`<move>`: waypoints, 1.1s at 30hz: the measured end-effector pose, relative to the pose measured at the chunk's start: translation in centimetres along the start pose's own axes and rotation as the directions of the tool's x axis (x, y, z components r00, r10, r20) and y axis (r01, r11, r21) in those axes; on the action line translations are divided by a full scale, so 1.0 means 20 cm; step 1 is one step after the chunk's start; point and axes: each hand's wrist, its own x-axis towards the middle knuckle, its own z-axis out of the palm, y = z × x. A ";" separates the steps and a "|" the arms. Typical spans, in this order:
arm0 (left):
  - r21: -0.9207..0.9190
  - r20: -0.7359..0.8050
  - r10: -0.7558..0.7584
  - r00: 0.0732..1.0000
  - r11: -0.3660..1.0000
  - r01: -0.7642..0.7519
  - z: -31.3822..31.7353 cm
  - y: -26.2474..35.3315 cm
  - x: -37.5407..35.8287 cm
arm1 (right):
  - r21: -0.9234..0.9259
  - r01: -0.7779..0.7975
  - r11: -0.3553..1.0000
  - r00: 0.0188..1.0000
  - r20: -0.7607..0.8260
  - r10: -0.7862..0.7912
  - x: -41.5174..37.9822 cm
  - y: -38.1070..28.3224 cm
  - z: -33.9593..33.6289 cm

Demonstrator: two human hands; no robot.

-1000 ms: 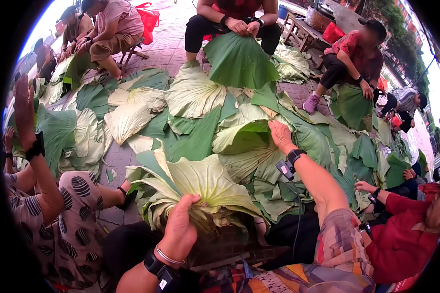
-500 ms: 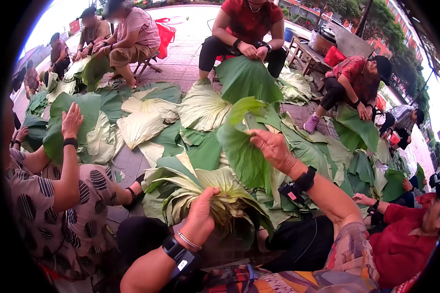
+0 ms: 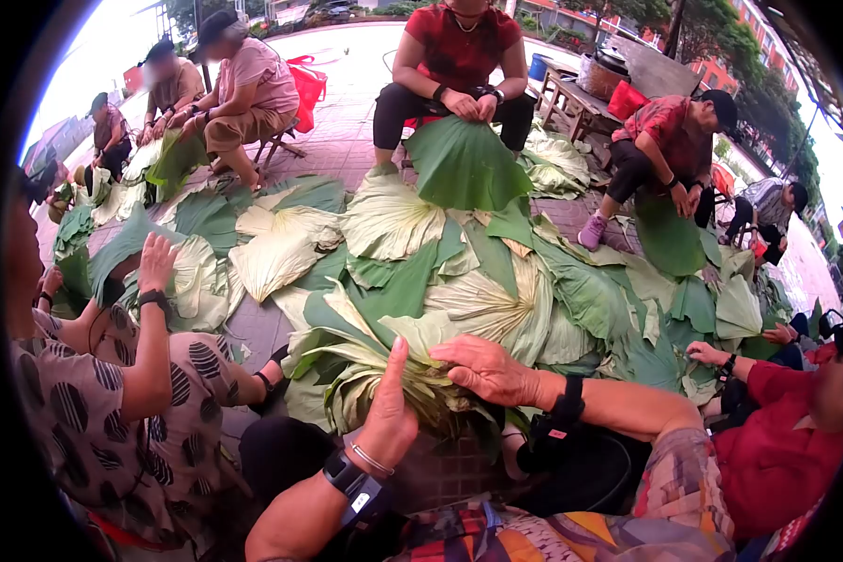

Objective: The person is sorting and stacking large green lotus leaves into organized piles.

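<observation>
A thick bundle of lotus leaves [image 3: 347, 398], green and yellowish with ragged folded edges, stands in front of my body. My left hand [image 3: 389, 417] grips its near side with the thumb pointing up; the other fingers are hidden. From the right, my right hand [image 3: 492, 368] reaches to the bundle's top edge, its fingers stretched out and touching the leaves. Just beyond lies a pale lotus leaf [image 3: 492, 304] with brownish veins, among more leaves spread on the ground.
Across the leaves a seated person in red [image 3: 459, 56] holds a large green leaf [image 3: 468, 169]. At left, a person in a patterned shirt [image 3: 94, 384] handles leaves close by. A person in red [image 3: 787, 440] sits at right. A wooden table [image 3: 571, 103] stands behind.
My right hand has moved down and left to the bundle. The green leaf it held up no longer shows apart from the bundle. My left hand stays on the bundle.
</observation>
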 end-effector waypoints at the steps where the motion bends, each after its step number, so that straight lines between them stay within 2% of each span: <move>1: 0.039 -0.062 -0.032 0.998 0.999 0.035 -0.06 -0.03 0.03 | -0.010 0.042 0.999 0.999 -0.023 -0.042 -0.01 0.00 0.03; 3: 0.093 -0.141 -0.092 0.986 0.990 0.106 -0.12 -0.05 0.05 | -0.010 0.040 0.999 0.999 -0.017 -0.040 -0.05 0.01 0.09; 5: 0.035 -0.231 -0.143 0.962 0.987 0.155 -0.14 -0.05 0.05 | 0.075 -0.018 0.997 1.000 0.025 0.016 -0.09 0.04 0.13; 7: 0.072 -0.319 -0.175 0.931 0.975 0.208 -0.16 -0.07 0.06 | 0.126 -0.050 0.991 0.998 0.033 0.046 -0.12 0.06 0.15; 11: 0.065 -0.319 -0.177 0.931 0.976 0.208 -0.12 -0.06 0.04 | 0.270 -0.126 0.955 0.992 0.045 0.118 -0.14 0.16 0.11; 13: 0.088 -0.282 -0.139 0.949 0.981 0.170 -0.05 -0.02 0.02 | 0.213 -0.269 0.939 0.961 -0.009 0.277 -0.13 0.24 0.05; 14: 0.074 -0.248 -0.148 0.957 0.982 0.171 -0.03 -0.01 0.02 | 0.127 -0.323 0.938 0.944 -0.025 0.328 -0.13 0.31 0.02; 16: 0.082 -0.270 -0.139 0.953 0.983 0.167 -0.04 0.00 0.03 | -0.168 -0.297 0.940 0.951 -0.137 0.276 -0.19 0.58 0.02; 20: 0.080 -0.330 -0.100 0.939 0.988 0.134 -0.11 -0.02 0.07 | -0.573 -0.407 0.711 0.906 -0.150 0.397 -0.34 1.06 -0.05; 21: 0.087 -0.345 -0.087 0.935 0.988 0.124 -0.12 -0.04 0.07 | -0.568 -0.403 0.717 0.906 -0.139 0.399 -0.36 1.14 -0.05; 22: 0.139 -0.359 -0.078 0.930 0.981 0.136 -0.15 -0.05 0.07 | -0.652 -0.408 0.639 0.889 -0.126 0.439 -0.37 1.21 -0.07; 23: 0.110 -0.371 -0.103 0.923 0.982 0.153 -0.15 -0.05 0.06 | -0.729 -0.403 0.553 0.871 -0.120 0.476 -0.38 1.28 -0.08; 27: 0.098 -0.430 -0.146 0.891 0.973 0.207 -0.13 -0.05 0.04 | -0.771 -0.377 0.514 0.882 -0.129 0.453 -0.43 1.54 -0.05; 29: 0.110 -0.430 -0.139 0.892 0.973 0.205 -0.15 -0.06 0.03 | -0.822 -0.354 0.447 0.864 -0.104 0.492 -0.43 1.62 -0.05; 31: 0.099 -0.450 -0.160 0.879 0.969 0.227 -0.16 -0.06 0.03 | -0.848 -0.324 0.419 0.882 -0.110 0.459 -0.42 1.64 -0.06; 33: 0.114 -0.443 -0.168 0.880 0.964 0.241 -0.17 -0.06 0.02 | -0.878 -0.307 0.367 0.862 -0.093 0.498 -0.39 1.66 -0.08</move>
